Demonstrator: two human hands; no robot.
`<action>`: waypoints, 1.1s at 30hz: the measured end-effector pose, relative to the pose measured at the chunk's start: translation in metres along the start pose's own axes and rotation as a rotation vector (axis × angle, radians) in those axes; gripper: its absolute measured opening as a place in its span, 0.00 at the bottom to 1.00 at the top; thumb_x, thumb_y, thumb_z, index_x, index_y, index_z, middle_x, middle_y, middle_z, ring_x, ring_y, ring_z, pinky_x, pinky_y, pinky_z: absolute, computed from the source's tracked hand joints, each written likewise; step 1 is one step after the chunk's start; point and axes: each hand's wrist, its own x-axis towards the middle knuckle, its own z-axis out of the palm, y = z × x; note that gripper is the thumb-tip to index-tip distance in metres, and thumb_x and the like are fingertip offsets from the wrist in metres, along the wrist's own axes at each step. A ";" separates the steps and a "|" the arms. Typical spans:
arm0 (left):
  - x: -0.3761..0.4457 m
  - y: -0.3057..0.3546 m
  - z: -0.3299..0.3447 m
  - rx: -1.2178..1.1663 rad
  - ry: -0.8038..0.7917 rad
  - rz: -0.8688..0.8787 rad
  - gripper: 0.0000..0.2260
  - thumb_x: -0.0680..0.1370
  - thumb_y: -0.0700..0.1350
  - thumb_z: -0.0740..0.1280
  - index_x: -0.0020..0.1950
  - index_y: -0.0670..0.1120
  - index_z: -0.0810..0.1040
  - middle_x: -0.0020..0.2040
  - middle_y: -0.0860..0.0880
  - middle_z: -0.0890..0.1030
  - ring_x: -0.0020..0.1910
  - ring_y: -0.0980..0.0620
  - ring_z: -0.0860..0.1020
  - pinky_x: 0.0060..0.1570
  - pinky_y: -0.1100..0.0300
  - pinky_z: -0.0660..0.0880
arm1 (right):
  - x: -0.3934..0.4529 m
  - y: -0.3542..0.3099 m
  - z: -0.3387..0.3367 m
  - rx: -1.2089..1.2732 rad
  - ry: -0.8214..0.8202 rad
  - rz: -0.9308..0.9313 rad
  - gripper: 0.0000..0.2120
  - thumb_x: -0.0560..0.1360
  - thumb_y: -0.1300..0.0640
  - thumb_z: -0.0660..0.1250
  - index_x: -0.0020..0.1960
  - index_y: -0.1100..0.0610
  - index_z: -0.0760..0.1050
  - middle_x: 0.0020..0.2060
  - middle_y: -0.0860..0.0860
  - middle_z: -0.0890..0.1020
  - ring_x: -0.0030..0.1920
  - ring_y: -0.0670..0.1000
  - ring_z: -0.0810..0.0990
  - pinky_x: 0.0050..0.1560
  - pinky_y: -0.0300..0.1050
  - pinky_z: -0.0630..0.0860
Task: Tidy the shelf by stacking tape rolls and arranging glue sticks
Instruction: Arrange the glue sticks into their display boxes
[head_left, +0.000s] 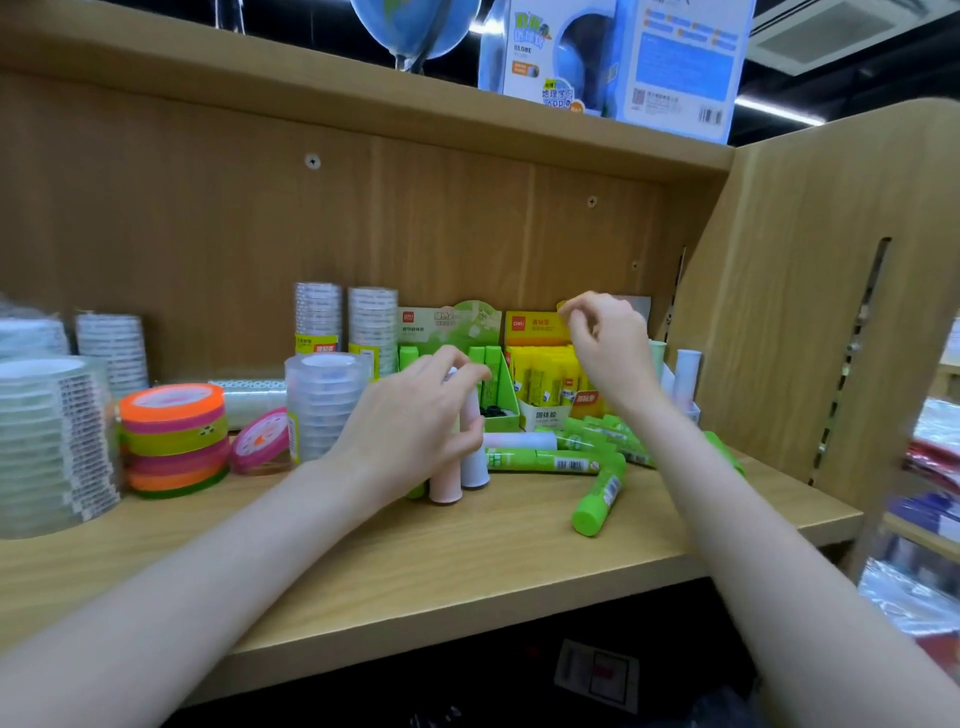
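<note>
Blue globe (415, 26) on the top board, boxed globe (613, 57) just beside it, wooden back panel (208, 218)

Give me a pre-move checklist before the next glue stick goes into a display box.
1. Left hand grips the upright pastel sticks: ok.
2. Right hand free of any stick: cannot tell; fingers curled by the yellow box.
3. Green box has room: ok, a gap shows.
4. Loose green glue sticks standing: not ok, lying on the shelf.
5. Coloured tape stack upright: ok.
</note>
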 end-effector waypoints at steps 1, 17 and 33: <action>0.000 0.000 0.000 -0.004 -0.007 -0.002 0.20 0.70 0.52 0.55 0.53 0.45 0.78 0.47 0.48 0.78 0.39 0.47 0.79 0.22 0.57 0.72 | -0.016 -0.002 -0.014 -0.015 -0.158 -0.073 0.11 0.78 0.61 0.58 0.48 0.56 0.79 0.43 0.49 0.80 0.46 0.50 0.73 0.42 0.36 0.65; -0.001 -0.001 -0.002 -0.058 -0.041 -0.001 0.23 0.71 0.53 0.56 0.59 0.43 0.76 0.50 0.47 0.81 0.44 0.46 0.81 0.30 0.52 0.78 | -0.050 0.000 -0.039 0.573 -0.433 0.316 0.10 0.72 0.62 0.70 0.51 0.52 0.77 0.44 0.46 0.82 0.41 0.35 0.79 0.42 0.27 0.73; -0.002 -0.002 -0.005 -0.085 -0.030 -0.077 0.22 0.69 0.55 0.58 0.56 0.46 0.78 0.48 0.51 0.82 0.43 0.51 0.81 0.31 0.56 0.78 | 0.007 -0.003 0.077 -0.123 -0.388 -0.036 0.19 0.73 0.61 0.69 0.63 0.58 0.72 0.53 0.58 0.78 0.55 0.57 0.76 0.54 0.47 0.72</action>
